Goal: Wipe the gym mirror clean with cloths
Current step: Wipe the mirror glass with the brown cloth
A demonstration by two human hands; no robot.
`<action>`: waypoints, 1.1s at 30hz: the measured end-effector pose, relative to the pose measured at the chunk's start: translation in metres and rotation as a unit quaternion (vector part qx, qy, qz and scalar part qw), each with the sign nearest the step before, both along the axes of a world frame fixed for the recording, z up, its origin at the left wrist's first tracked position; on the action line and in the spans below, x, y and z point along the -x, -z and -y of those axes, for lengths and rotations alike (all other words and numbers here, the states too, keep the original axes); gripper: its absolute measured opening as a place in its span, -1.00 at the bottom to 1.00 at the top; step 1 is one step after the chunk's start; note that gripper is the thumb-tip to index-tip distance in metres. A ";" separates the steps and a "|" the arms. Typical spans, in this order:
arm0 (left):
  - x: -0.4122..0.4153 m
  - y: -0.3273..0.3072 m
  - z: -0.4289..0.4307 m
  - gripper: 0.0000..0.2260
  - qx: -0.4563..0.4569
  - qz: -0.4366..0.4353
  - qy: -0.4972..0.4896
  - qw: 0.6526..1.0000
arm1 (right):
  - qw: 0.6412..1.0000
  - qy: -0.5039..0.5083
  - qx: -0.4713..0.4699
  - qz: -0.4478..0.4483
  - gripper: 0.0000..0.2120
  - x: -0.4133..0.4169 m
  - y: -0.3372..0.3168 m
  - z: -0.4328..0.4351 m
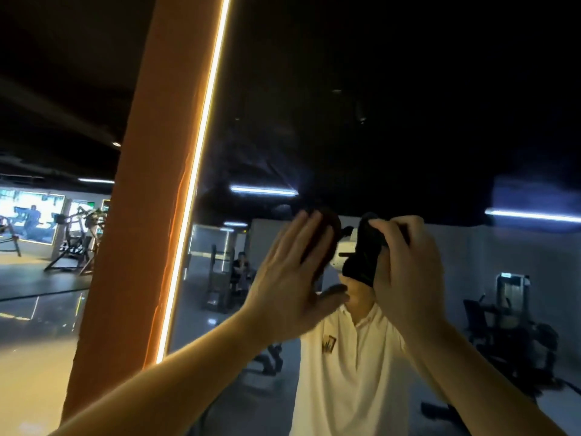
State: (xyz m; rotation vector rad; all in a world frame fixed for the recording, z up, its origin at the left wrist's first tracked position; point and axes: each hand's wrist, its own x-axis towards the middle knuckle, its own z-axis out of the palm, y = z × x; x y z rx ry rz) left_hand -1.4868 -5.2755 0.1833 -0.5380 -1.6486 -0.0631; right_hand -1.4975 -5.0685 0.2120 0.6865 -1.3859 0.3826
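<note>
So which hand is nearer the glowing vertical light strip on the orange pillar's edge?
Left. The left hand, fingers straight, is raised to the right of the glowing vertical light strip; the right hand, gripping a black cloth, is farther right, beyond the left.

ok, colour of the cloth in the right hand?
Black. The cloth is bunched in the right hand; head view shows it best.

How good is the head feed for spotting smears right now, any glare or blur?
Head view: dim, and the mirror mostly reflects black ceiling; the LED strip at its left edge blows out; the left hand looks slightly blurred; the dark cloth gripped by the right hand shows no texture; smears cannot be judged.
</note>
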 end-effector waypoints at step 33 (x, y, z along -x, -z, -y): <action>0.009 -0.020 0.069 -0.63 0.366 -0.069 0.011 0.928 | 0.995 0.030 0.091 -0.031 -0.69 0.012 -0.004 0.066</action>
